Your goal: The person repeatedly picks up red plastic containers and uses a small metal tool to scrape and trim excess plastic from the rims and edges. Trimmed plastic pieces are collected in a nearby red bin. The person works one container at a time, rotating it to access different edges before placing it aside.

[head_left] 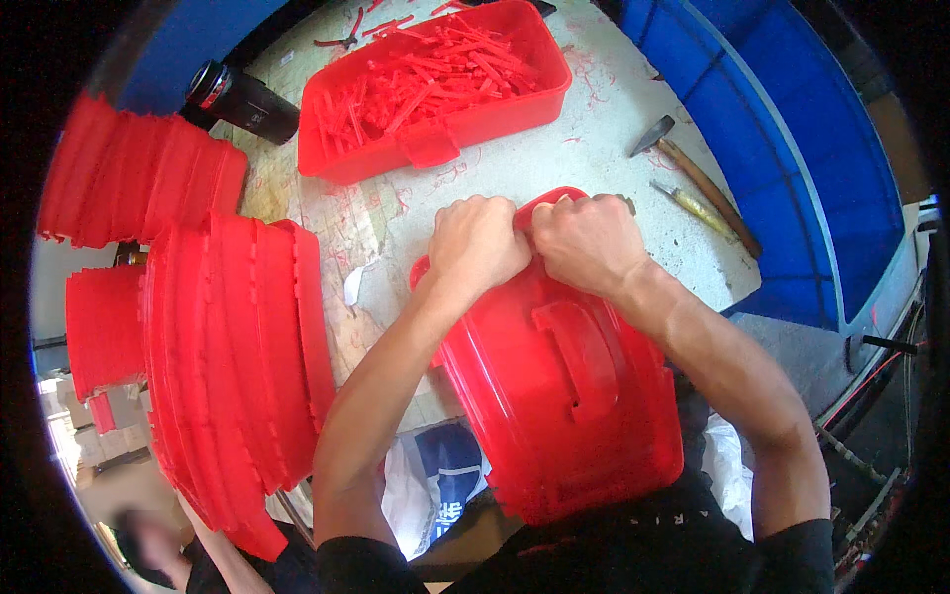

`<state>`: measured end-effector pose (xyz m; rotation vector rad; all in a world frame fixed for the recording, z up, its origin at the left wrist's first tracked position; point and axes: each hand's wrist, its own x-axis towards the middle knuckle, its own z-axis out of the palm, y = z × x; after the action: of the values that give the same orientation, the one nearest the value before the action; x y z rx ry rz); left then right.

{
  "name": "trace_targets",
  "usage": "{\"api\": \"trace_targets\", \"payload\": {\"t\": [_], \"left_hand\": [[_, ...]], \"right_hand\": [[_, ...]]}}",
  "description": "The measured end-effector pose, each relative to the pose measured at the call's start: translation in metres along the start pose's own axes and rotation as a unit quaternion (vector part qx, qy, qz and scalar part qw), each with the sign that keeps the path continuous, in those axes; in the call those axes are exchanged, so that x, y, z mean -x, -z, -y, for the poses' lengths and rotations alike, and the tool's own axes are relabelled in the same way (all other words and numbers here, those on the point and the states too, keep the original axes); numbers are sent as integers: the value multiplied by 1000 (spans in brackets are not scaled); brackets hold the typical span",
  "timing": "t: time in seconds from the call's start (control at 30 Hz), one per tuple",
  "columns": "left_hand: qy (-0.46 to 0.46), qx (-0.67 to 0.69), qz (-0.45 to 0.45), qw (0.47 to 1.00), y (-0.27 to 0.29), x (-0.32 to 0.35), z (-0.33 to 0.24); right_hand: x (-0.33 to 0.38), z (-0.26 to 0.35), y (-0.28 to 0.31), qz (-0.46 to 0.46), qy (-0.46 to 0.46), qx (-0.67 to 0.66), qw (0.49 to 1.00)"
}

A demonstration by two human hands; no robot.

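Both hands grip the far rim of a red plastic lid [564, 386] that leans from the person's lap onto the near table edge — left hand [477, 243] and right hand [587, 241] clenched side by side, knuckles touching. Far of them sits a red tub [435, 129] full of red plastic strips [426, 79]. At left stands a stack of red lids [233, 366]; a black flask [242, 99] lies far left. At right lie a hammer [693, 173] and a chisel [693, 206]. A blue-and-white bag [445, 480] sits below the table.
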<state>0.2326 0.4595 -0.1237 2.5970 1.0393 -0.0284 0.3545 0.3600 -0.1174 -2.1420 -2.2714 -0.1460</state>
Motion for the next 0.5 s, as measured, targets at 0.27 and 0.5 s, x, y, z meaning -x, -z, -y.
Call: {"api": "trace_targets", "payload": {"t": [0.27,0.5], "left_hand": [[1,31,-3,1000,3,3,1],[-63,-27,74,995,1,-6,3]], "right_hand": [[-22,-5,13,34,165,61,984],[15,-4,-1,10,-9,14,1000]]}}
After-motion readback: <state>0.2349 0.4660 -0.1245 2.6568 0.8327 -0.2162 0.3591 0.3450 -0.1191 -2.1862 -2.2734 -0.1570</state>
